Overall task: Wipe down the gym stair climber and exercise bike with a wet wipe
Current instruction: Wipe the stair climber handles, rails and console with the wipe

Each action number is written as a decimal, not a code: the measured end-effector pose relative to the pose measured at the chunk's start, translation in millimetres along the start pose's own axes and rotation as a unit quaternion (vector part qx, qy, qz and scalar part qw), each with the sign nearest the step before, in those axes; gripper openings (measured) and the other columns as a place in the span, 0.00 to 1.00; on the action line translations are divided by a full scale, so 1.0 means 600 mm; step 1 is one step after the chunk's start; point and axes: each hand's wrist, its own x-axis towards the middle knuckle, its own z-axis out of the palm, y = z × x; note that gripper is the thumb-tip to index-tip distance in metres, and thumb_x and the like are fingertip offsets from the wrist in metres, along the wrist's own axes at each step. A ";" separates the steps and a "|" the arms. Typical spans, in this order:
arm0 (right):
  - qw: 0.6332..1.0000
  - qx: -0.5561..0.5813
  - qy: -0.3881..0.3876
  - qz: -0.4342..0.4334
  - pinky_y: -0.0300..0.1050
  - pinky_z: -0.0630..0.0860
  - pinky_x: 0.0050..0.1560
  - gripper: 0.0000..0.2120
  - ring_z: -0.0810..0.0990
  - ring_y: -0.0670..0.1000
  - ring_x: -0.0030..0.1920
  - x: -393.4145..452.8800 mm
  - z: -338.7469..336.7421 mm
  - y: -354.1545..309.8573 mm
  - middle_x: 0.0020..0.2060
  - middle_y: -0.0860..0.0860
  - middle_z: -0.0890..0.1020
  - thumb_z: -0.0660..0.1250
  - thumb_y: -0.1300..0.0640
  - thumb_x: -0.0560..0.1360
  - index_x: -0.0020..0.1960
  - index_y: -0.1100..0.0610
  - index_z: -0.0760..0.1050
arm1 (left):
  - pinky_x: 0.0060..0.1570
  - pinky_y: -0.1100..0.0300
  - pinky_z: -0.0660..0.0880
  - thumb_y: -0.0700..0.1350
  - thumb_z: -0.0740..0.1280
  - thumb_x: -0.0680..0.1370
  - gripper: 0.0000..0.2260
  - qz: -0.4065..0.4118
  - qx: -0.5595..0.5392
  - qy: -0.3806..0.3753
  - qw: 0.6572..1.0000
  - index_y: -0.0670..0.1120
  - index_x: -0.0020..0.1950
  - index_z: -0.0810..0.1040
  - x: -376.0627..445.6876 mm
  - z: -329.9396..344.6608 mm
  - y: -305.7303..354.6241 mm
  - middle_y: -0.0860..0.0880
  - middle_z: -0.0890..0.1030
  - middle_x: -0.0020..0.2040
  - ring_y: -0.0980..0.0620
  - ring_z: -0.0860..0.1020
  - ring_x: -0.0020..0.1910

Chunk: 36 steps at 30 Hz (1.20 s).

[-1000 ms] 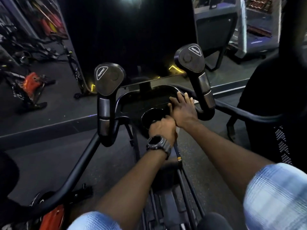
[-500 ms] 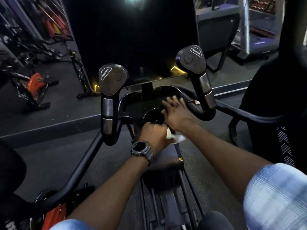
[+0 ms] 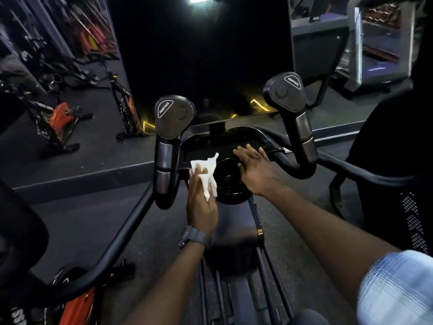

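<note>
I look down at the black console of an exercise machine with two upright handles, a left handle and a right handle, each topped by a round pad. My left hand holds a crumpled white wet wipe against the console tray, just left of the round cup holder. My right hand lies flat with straight fingers on the tray to the right of the cup holder. A watch sits on my left wrist.
A large dark screen rises behind the console. Orange and black spin bikes stand at the left on the dark floor. A black seat back is at the right, and another machine stands at the back right.
My left hand has moved left from under the right hand, and the white wipe it holds now shows fully. My right hand has shifted slightly right on the tray.
</note>
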 end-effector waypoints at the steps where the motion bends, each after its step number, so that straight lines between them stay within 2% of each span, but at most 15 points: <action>1: 1.000 0.001 -0.001 0.000 0.47 0.41 0.78 0.23 0.52 0.49 0.79 -0.001 0.001 0.000 0.77 0.50 0.63 0.53 0.55 0.83 0.78 0.54 0.61 | 0.75 0.60 0.55 0.41 0.54 0.82 0.22 -0.015 -0.002 0.025 1.000 0.50 0.76 0.59 0.008 0.005 0.006 0.52 0.59 0.77 0.53 0.53 0.78; 4: 1.000 -0.001 0.004 -0.002 0.48 0.41 0.78 0.22 0.52 0.50 0.79 -0.001 0.003 -0.001 0.77 0.50 0.63 0.53 0.55 0.84 0.78 0.53 0.61 | 0.72 0.71 0.51 0.43 0.53 0.83 0.22 -0.106 -0.010 0.077 0.991 0.42 0.78 0.57 0.038 0.024 0.013 0.45 0.56 0.79 0.50 0.53 0.78; 6: 1.000 0.001 0.008 0.000 0.48 0.41 0.78 0.22 0.53 0.50 0.79 0.000 0.003 -0.001 0.77 0.50 0.63 0.53 0.55 0.84 0.78 0.53 0.61 | 0.74 0.63 0.56 0.47 0.53 0.83 0.23 -0.207 -0.074 0.116 0.969 0.40 0.77 0.60 0.033 0.046 0.034 0.43 0.59 0.78 0.48 0.57 0.77; 10: 1.000 -0.005 0.004 0.001 0.47 0.39 0.77 0.22 0.51 0.49 0.79 0.000 0.004 0.003 0.77 0.49 0.62 0.52 0.54 0.84 0.78 0.52 0.60 | 0.51 0.57 0.68 0.52 0.56 0.84 0.19 -0.525 -0.267 0.194 0.785 0.39 0.56 0.78 -0.003 0.071 0.131 0.45 0.78 0.50 0.44 0.76 0.55; 12: 1.000 -0.005 0.006 0.000 0.46 0.38 0.77 0.22 0.51 0.48 0.79 0.000 0.007 0.006 0.77 0.49 0.62 0.52 0.53 0.84 0.78 0.52 0.60 | 0.51 0.54 0.71 0.56 0.60 0.80 0.16 -0.527 -0.368 0.209 0.737 0.45 0.42 0.76 -0.007 0.076 0.131 0.51 0.76 0.42 0.48 0.73 0.49; 14: 1.000 -0.005 0.008 -0.002 0.47 0.38 0.77 0.22 0.51 0.48 0.79 0.001 0.008 0.006 0.77 0.49 0.62 0.52 0.53 0.84 0.78 0.52 0.60 | 0.59 0.54 0.71 0.62 0.63 0.72 0.18 -0.488 -0.442 0.217 0.721 0.49 0.46 0.77 0.007 0.081 0.099 0.52 0.78 0.48 0.50 0.74 0.54; 17: 1.000 -0.008 0.002 -0.002 0.47 0.38 0.78 0.23 0.51 0.49 0.79 0.002 0.008 0.005 0.78 0.49 0.62 0.52 0.53 0.84 0.78 0.52 0.59 | 0.71 0.51 0.65 0.60 0.55 0.81 0.24 -0.495 -0.455 0.204 0.712 0.49 0.72 0.69 0.059 0.074 0.073 0.49 0.69 0.72 0.48 0.70 0.69; 20: 1.000 -0.001 0.015 0.000 0.47 0.39 0.77 0.22 0.52 0.49 0.79 0.005 0.010 0.006 0.77 0.49 0.63 0.52 0.53 0.84 0.77 0.52 0.61 | 0.61 0.57 0.69 0.52 0.54 0.84 0.21 -0.520 -0.317 0.198 0.768 0.41 0.70 0.71 0.052 0.069 0.102 0.41 0.74 0.68 0.42 0.73 0.65; 23: 1.000 0.004 0.028 0.002 0.45 0.40 0.77 0.22 0.54 0.48 0.79 0.004 0.017 0.007 0.76 0.48 0.65 0.54 0.54 0.83 0.76 0.52 0.63 | 0.59 0.55 0.68 0.50 0.57 0.81 0.19 -0.404 -0.213 0.157 0.875 0.41 0.68 0.71 -0.002 0.080 0.134 0.39 0.74 0.66 0.39 0.73 0.65; 25: 1.000 0.005 0.027 0.004 0.45 0.40 0.77 0.22 0.54 0.48 0.79 0.005 0.020 0.008 0.76 0.48 0.65 0.55 0.55 0.83 0.77 0.52 0.63 | 0.72 0.49 0.61 0.42 0.60 0.80 0.26 -0.290 -0.102 0.073 0.949 0.38 0.77 0.59 -0.035 0.093 0.132 0.35 0.58 0.76 0.38 0.58 0.76; 27: 1.000 0.006 0.024 0.003 0.46 0.40 0.77 0.22 0.54 0.48 0.79 0.007 0.019 0.009 0.76 0.48 0.65 0.55 0.55 0.83 0.77 0.52 0.63 | 0.76 0.47 0.52 0.38 0.63 0.77 0.30 -0.159 0.071 0.007 0.985 0.40 0.78 0.57 -0.051 0.094 0.121 0.38 0.46 0.79 0.37 0.43 0.78; 29: 1.000 0.012 0.018 0.004 0.47 0.41 0.78 0.22 0.53 0.48 0.79 0.008 0.016 0.007 0.77 0.49 0.64 0.54 0.55 0.83 0.77 0.52 0.62 | 0.75 0.40 0.53 0.41 0.66 0.75 0.26 -0.055 0.196 -0.030 0.979 0.40 0.73 0.67 -0.044 0.076 0.119 0.42 0.58 0.78 0.35 0.44 0.77; 31: 1.000 0.014 0.013 0.005 0.47 0.41 0.78 0.22 0.52 0.48 0.79 0.007 0.013 0.007 0.77 0.48 0.63 0.54 0.55 0.83 0.77 0.52 0.62 | 0.74 0.37 0.52 0.47 0.63 0.74 0.21 0.021 0.289 -0.104 0.952 0.41 0.64 0.77 -0.015 0.052 0.118 0.45 0.77 0.66 0.37 0.60 0.76; 34: 1.000 0.016 0.011 0.003 0.47 0.40 0.78 0.22 0.52 0.48 0.79 0.007 0.011 0.009 0.77 0.48 0.63 0.54 0.55 0.83 0.77 0.52 0.62 | 0.70 0.47 0.64 0.51 0.54 0.76 0.21 0.151 0.384 -0.210 0.887 0.40 0.57 0.78 0.029 0.019 0.114 0.46 0.83 0.42 0.46 0.81 0.49; 36: 1.000 0.023 0.008 0.005 0.47 0.40 0.78 0.22 0.52 0.48 0.79 0.008 0.013 0.009 0.77 0.48 0.63 0.53 0.55 0.84 0.77 0.52 0.62 | 0.46 0.54 0.75 0.50 0.50 0.77 0.23 0.207 0.394 -0.264 0.856 0.35 0.54 0.77 0.044 0.002 0.117 0.45 0.81 0.32 0.45 0.80 0.32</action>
